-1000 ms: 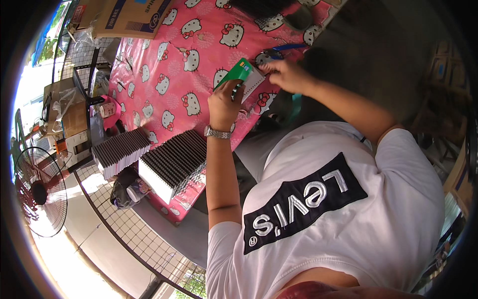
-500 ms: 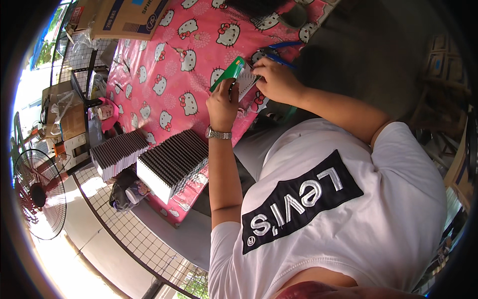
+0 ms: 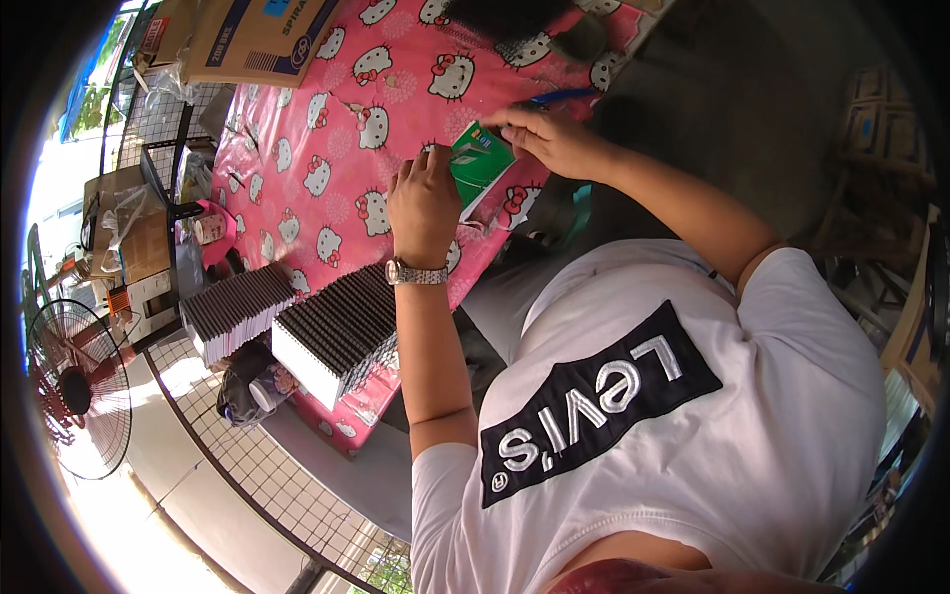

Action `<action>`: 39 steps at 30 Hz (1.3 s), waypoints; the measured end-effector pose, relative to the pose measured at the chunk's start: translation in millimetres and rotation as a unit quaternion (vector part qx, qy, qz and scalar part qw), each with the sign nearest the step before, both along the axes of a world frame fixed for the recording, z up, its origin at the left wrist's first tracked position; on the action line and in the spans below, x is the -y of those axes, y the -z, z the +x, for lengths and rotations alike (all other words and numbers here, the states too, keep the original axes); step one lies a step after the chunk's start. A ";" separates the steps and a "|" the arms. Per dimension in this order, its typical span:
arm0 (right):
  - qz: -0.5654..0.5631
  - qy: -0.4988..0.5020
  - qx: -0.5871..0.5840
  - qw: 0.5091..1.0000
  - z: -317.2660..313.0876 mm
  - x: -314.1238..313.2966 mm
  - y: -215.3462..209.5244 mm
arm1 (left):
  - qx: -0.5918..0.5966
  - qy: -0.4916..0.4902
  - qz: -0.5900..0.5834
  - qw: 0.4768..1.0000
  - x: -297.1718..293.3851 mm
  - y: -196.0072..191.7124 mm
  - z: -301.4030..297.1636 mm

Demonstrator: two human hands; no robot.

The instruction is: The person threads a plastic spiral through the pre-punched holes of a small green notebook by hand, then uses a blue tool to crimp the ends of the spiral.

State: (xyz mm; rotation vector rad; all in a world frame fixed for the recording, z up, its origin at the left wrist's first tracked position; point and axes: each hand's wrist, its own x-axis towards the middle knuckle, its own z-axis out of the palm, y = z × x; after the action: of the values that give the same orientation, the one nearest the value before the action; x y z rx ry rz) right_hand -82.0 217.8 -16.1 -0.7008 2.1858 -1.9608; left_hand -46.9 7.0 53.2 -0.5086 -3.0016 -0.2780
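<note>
A small notebook with a green cover [image 3: 482, 166] lies on the pink table in front of me, its cover facing up. My left hand [image 3: 426, 198], with a metal watch at the wrist, curls its fingers at the notebook's left side and grips it there. Over the upper right corner, my right hand [image 3: 556, 145] reaches with fingers stretched out, the fingertips slightly blurred and nothing visible in them. Just beyond that hand is the blue handle of a tool [image 3: 566, 96]; the rest of the tool is hidden.
Two stacks of notebooks, a black-bound one [image 3: 341, 317] and a dark-edged one [image 3: 237, 307], stand at the table's left end. A cardboard box [image 3: 262, 45] sits at the far left. A fan [image 3: 77, 388] stands beyond the wire mesh. A pink container [image 3: 216, 233] holds a cup.
The green cover, raised over white pages before, now lies closed across them. My left hand has moved a little left. My right hand has shifted slightly, and less of the blue-handled tool shows.
</note>
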 end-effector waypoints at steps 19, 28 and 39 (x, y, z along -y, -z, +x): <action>0.091 -0.074 -0.076 0.990 -14.7 -8.1 -22.2 | -0.119 0.016 0.049 0.992 -8.2 28.1 0.8; 0.236 -0.052 -0.118 0.963 -2.0 3.0 -49.3 | -0.088 0.043 0.069 0.993 -13.6 26.7 7.1; 0.474 0.041 -0.177 0.862 -103.0 -81.6 7.5 | -0.133 -0.036 -0.026 0.990 -16.1 23.4 20.6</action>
State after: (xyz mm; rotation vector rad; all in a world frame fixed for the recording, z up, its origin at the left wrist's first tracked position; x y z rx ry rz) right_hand -185.0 299.5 -23.7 -0.7985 2.9691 -0.5558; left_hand -26.3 23.1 29.8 -0.4058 -2.7657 -0.1174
